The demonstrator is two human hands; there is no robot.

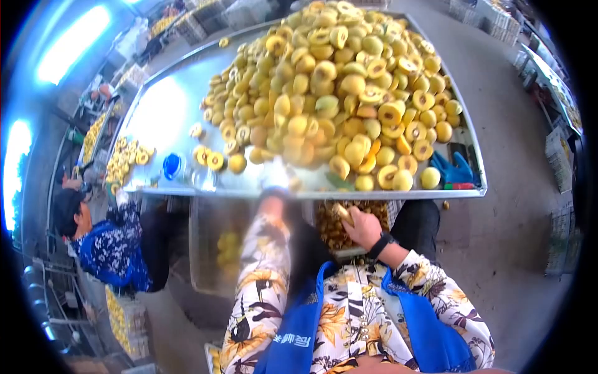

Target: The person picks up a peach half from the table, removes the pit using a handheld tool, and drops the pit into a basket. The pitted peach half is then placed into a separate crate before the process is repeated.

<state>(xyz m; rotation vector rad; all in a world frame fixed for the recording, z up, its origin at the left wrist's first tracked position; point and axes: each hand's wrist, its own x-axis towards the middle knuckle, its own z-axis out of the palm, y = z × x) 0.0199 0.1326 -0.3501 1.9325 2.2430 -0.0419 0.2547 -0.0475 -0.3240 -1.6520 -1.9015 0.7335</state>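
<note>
Wide shiny steel table (162,112), heaped with halved yellow fruit (336,87). Just under the table's near edge, the right hand (362,229) pinches a small yellow fruit piece (342,213) above the white mesh crate (390,215), seemingly so scraps fall in. At that edge the left hand (274,184) is a blur, its grip unreadable.

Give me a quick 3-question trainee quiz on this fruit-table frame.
1. True or false: the right hand, closed on a yellowish piece, wears a black wrist watch.
2. What lies at the near right corner of the metal table? A) blue gloves B) a red bucket C) a stack of plates
3. Fill in: the left hand, blurred, is at the table's near edge, next to the pile of halved yellow ____.

Key: 1 true; 2 A; 3 fruit.
</note>
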